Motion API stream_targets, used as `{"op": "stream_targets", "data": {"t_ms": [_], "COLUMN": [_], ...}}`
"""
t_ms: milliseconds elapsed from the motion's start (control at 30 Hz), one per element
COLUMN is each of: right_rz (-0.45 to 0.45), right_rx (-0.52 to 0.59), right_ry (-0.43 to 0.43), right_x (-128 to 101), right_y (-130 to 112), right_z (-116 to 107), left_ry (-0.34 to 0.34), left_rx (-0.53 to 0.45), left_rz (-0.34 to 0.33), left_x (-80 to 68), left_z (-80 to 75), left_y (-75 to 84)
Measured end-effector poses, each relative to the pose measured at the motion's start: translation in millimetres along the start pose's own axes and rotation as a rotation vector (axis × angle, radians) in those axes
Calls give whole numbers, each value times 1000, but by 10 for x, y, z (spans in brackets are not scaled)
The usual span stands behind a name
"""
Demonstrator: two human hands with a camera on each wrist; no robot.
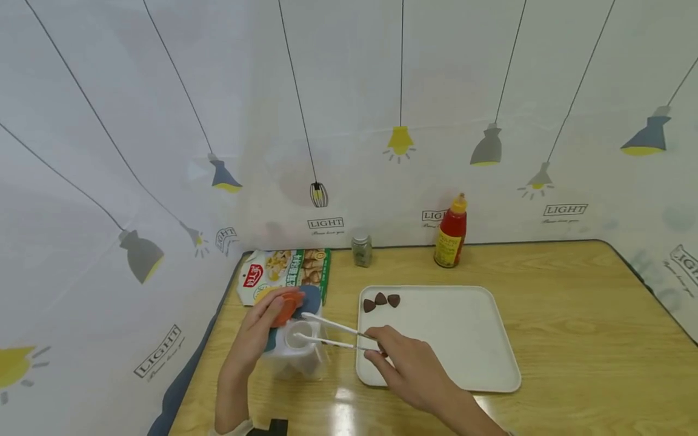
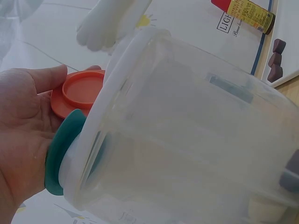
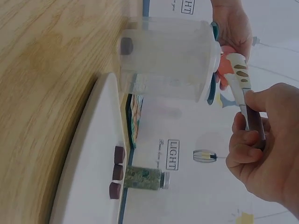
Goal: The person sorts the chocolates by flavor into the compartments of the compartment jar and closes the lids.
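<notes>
A clear plastic container [image 1: 297, 365] stands at the left, its top fitted with blue, teal and orange flap lids. My left hand [image 1: 256, 330] holds the raised orange lid [image 2: 83, 89] between thumb and fingers, beside a round opening. My right hand [image 1: 411, 363] grips white-tipped tongs [image 1: 334, 325] by their handles. The tong arms are spread, one tip at the opening and the other above it near the blue lid [image 1: 311, 300]. A dark brown piece [image 3: 126, 45] and a pale piece [image 2: 267, 208] lie at the container's bottom.
A white tray [image 1: 447, 345] bears three dark brown pieces [image 1: 380, 298] in its far left corner. Behind are a food packet [image 1: 283, 266], a small glass jar [image 1: 362, 251] and a red sauce bottle [image 1: 451, 236]. A printed fabric wall [image 1: 360, 163] encloses the table.
</notes>
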State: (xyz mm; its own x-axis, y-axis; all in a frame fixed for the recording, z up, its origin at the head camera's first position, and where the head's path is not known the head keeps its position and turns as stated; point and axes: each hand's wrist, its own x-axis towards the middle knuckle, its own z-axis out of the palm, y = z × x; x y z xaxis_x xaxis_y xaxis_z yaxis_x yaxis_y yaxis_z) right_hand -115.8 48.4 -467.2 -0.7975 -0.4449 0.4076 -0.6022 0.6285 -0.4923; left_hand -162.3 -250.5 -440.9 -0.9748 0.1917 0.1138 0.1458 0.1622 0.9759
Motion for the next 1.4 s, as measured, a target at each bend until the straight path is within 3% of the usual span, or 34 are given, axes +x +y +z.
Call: {"op": "stream_targets", "data": {"t_ms": [167,333,567,800,1400], "right_rz": [94,270,421,492,532], "right_rx": [45,58,-90,-135,-169], "right_ry": [41,27,13,-57,-114], "right_x": [-64,-142,-228,-262,-91], "right_y": [154,451,955,1216,1296], "right_z": [-80,-168,-219,-178,-23], "left_ry": [3,12,21,22,-2], "left_rx": [4,16,15,5,-14], "left_rz": [2,-9,-1,-11,10], "left_x": [-6,-11,-2,-11,-10], "left_z": [-2,-8,-20,-18,-17], "left_y": [10,28,43,42,26]}}
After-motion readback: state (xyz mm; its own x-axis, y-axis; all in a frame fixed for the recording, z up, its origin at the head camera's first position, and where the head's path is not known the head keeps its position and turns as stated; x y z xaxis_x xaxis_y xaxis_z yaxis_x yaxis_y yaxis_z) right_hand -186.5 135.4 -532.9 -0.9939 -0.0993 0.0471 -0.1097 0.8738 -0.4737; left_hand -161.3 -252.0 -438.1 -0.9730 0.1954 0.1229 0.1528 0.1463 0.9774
